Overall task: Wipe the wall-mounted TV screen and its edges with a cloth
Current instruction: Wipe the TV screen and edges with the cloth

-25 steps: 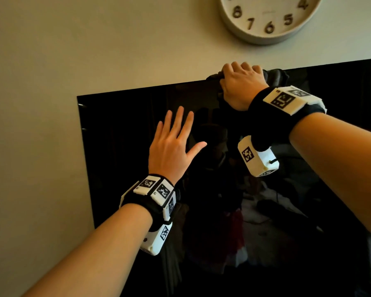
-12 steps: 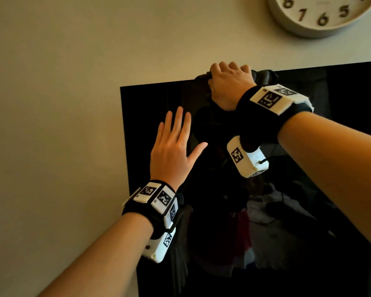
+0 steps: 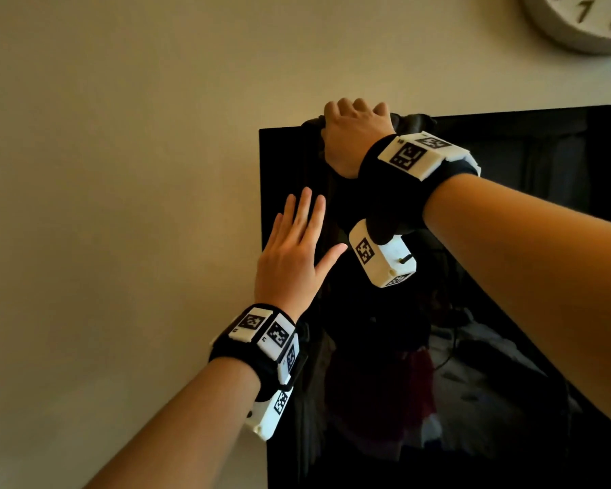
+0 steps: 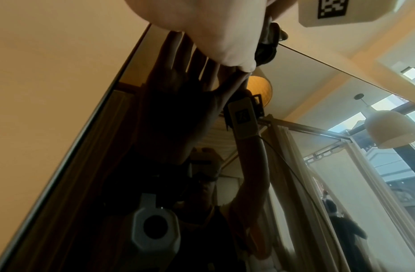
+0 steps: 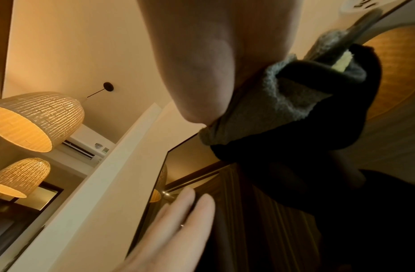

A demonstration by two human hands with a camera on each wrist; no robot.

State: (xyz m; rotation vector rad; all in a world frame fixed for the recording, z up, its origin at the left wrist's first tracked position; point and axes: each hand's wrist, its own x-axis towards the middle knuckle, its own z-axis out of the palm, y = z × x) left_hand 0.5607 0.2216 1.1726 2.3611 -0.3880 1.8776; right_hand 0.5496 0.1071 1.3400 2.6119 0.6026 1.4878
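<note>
The TV (image 3: 508, 312) hangs flat on the beige wall (image 3: 120, 171), its dark glass upright and its long axis running level to the right, out of the head view; only its upper left corner shows. A clock (image 3: 579, 22) sits on the wall above it. The right hand (image 3: 355, 135) curls over the top edge near that corner, fingers wrapped round a dark grey cloth (image 3: 410, 122) draped over the rim, probably so one pass cleans both the edge and the strip of glass below. The left hand (image 3: 293, 255) lies flat and spread on the screen just inside the left edge, holding nothing, likely bracing the panel or the body.
</note>
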